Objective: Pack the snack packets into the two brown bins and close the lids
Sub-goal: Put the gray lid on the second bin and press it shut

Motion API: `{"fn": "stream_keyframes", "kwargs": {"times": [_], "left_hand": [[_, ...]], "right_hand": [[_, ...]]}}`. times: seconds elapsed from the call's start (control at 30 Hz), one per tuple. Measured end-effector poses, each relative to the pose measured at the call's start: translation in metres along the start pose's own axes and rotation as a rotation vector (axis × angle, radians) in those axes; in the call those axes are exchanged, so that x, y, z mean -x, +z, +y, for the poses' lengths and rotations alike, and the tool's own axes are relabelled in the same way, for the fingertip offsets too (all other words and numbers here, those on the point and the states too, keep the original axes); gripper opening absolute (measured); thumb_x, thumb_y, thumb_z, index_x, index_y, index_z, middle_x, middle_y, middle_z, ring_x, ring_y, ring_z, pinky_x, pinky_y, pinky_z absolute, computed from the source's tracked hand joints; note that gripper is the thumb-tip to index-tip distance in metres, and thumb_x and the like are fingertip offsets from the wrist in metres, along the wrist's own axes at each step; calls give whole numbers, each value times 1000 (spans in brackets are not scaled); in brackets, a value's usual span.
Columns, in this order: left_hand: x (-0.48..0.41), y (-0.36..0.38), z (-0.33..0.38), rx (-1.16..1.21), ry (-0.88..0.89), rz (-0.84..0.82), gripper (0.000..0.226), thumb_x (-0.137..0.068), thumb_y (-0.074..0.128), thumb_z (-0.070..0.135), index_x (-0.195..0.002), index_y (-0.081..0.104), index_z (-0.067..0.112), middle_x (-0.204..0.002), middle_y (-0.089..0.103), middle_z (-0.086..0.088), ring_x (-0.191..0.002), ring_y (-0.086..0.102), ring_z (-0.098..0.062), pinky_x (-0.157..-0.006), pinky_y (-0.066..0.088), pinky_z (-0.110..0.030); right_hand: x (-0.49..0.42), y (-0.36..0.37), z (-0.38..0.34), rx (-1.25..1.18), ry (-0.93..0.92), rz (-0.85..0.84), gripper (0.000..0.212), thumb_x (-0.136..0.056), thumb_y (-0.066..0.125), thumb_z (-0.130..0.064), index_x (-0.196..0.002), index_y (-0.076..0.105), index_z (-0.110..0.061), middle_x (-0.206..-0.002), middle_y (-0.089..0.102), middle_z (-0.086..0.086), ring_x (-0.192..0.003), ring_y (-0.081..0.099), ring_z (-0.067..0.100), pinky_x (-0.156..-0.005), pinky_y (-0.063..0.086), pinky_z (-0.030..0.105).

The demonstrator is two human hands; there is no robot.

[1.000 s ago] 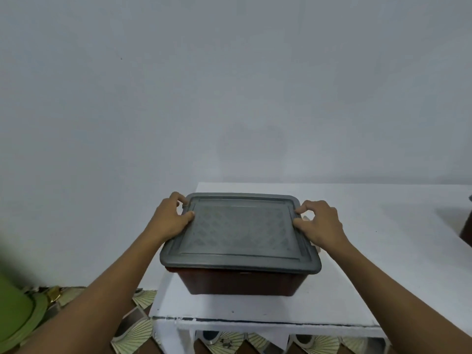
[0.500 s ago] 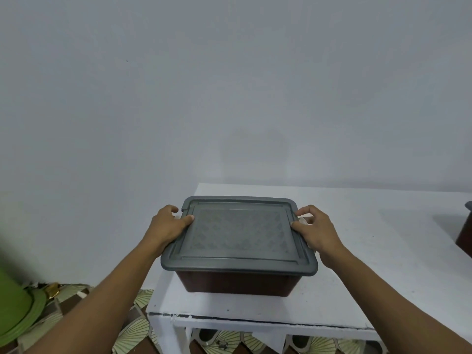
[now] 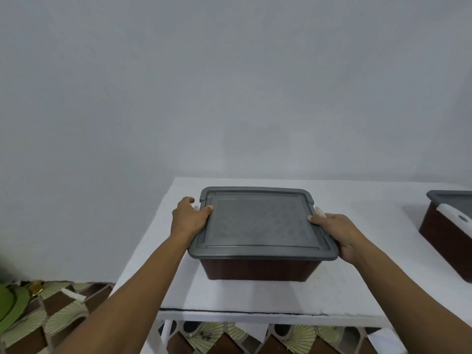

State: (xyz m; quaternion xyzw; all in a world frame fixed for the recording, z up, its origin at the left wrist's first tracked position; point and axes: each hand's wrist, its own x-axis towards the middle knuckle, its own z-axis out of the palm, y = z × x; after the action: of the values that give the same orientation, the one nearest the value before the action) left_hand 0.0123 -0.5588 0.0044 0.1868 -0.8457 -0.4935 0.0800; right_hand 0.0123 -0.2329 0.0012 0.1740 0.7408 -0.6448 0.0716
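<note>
Left hand (image 3: 190,218) and right hand (image 3: 337,231) grip the grey lid (image 3: 260,223) by its side edges, thumbs on top. Brown bin (image 3: 258,271) between them; second bin (image 3: 440,242) well off to the right.

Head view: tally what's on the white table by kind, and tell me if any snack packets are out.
Brown bins: 2
Grey lids: 2, both on their bins
Snack packets: 0 visible
Total: 4
</note>
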Motion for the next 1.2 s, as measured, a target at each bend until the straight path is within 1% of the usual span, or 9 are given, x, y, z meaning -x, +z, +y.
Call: {"fn": "stream_keyframes", "kwargs": {"times": [0.23, 0.37, 0.47, 0.53, 0.6, 0.77, 1.0, 1.1, 1.2], "left_hand": [[24, 79, 51, -49, 25, -20, 66, -84, 70, 39, -137, 45, 8, -138, 52, -14, -123, 51, -32, -100, 43, -40], [28, 89, 54, 24, -49, -84, 71, -80, 76, 35, -136, 45, 5, -140, 50, -14, -121, 53, -32, -99, 46, -40], [34, 87, 39, 225, -166, -134, 46, -77, 80, 32, -105, 60, 1, -112, 67, -17, -93, 66, -31, -86, 56, -47], [40, 87, 38, 196, -116, -125, 38, -79, 78, 34, -98, 65, 4, -100, 70, -15, -85, 67, -29, -80, 58, -45], [44, 88, 43, -11, 38, -56, 37, -83, 73, 36, -104, 66, 7, -104, 69, -13, -90, 64, -29, -79, 54, -40], [52, 91, 51, -318, 294, 7, 50, -93, 59, 33, -139, 51, 15, -137, 57, -8, -124, 52, -28, -103, 39, -35], [50, 92, 48, -340, 286, -37, 57, -92, 57, 43, -142, 46, 19, -137, 55, -9, -123, 52, -27, -99, 40, -35], [51, 95, 40, -338, 244, -127, 71, -90, 54, 54, -150, 33, 21, -142, 42, -10, -131, 40, -28, -107, 36, -39], [56, 99, 39, -122, 317, 45, 54, -89, 60, 50, -132, 57, 18, -133, 45, -2, -126, 42, -20, -103, 37, -31]], "right_hand": [[-15, -81, 5, 111, -74, 173, 29, -88, 70, -23, -108, 67, -3, -93, 70, 11, -78, 66, 26, -62, 51, 31], [-25, -90, 10, 264, -169, 265, 31, -88, 68, -30, -109, 67, -7, -96, 69, 9, -85, 65, 28, -76, 55, 42], [-25, -89, 11, 370, -219, 291, 31, -90, 65, -31, -110, 64, -8, -102, 66, 11, -90, 62, 30, -77, 51, 39], [-25, -90, 10, 452, -252, 308, 35, -90, 64, -34, -114, 63, -8, -108, 66, 12, -96, 61, 32, -81, 49, 38], [-25, -91, 11, 594, -306, 338, 39, -90, 61, -40, -118, 62, -12, -113, 67, 12, -100, 61, 33, -82, 46, 36], [-14, -90, 12, 729, -388, 287, 64, -90, 44, -64, -137, 53, -21, -133, 60, 6, -119, 57, 29, -98, 43, 40], [-12, -94, 11, 629, -414, 167, 55, -96, 45, -50, -142, 48, -21, -143, 51, 2, -127, 50, 24, -106, 36, 37], [-11, -91, 18, 548, -414, 108, 74, -90, 41, -66, -145, 44, -18, -142, 49, 3, -130, 46, 26, -106, 37, 41], [-13, -88, 23, 386, -504, 259, 61, -89, 45, -63, -127, 63, -19, -132, 54, 2, -121, 50, 19, -104, 42, 40]]}}
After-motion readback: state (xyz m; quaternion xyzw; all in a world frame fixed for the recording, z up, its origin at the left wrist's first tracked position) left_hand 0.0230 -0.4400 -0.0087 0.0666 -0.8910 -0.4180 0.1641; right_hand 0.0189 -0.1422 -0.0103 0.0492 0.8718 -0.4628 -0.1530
